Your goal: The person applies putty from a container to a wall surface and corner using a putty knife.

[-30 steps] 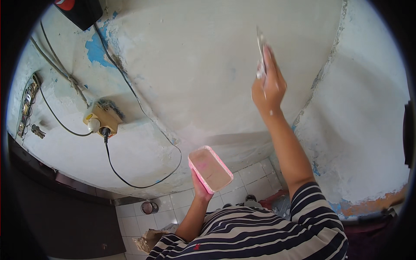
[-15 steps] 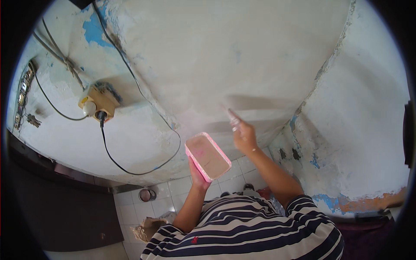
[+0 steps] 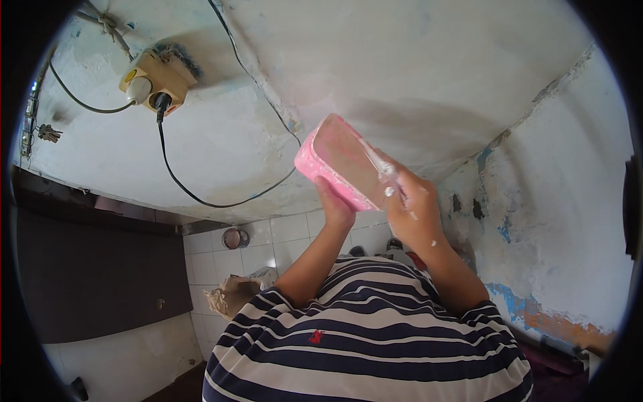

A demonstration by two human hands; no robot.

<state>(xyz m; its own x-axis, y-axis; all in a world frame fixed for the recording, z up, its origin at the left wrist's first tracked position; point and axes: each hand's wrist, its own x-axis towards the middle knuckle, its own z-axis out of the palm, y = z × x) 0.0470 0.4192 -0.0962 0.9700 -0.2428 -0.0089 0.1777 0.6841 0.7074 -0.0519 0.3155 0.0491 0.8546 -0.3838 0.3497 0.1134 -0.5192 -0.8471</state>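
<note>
My left hand (image 3: 337,203) is wrapped round the side of a pink rectangular plastic tub (image 3: 309,163), holding it tilted in front of my chest. The tub's inside looks brownish beige, with whitish smears along its rim. Closed round a putty knife (image 3: 383,166), my right hand (image 3: 416,206) is at the tub's right edge. White paste coats the knife, which lies against or just over that rim; its handle is mostly hidden in my fingers. Spots of paste stick to my right fingers and wrist.
A plastered wall (image 3: 375,74) rises ahead, meeting another wall (image 3: 562,201) at right. A socket block (image 3: 157,80) with plugs and a hanging black cable (image 3: 177,181) is at left. On the tiled floor (image 3: 288,231) stand a small bucket (image 3: 234,238) and an open paper bag (image 3: 234,295).
My right hand has come back from the wall to the tub's right edge with the putty knife. My left hand has tilted the tub, showing more of its pink side. The view has shifted.
</note>
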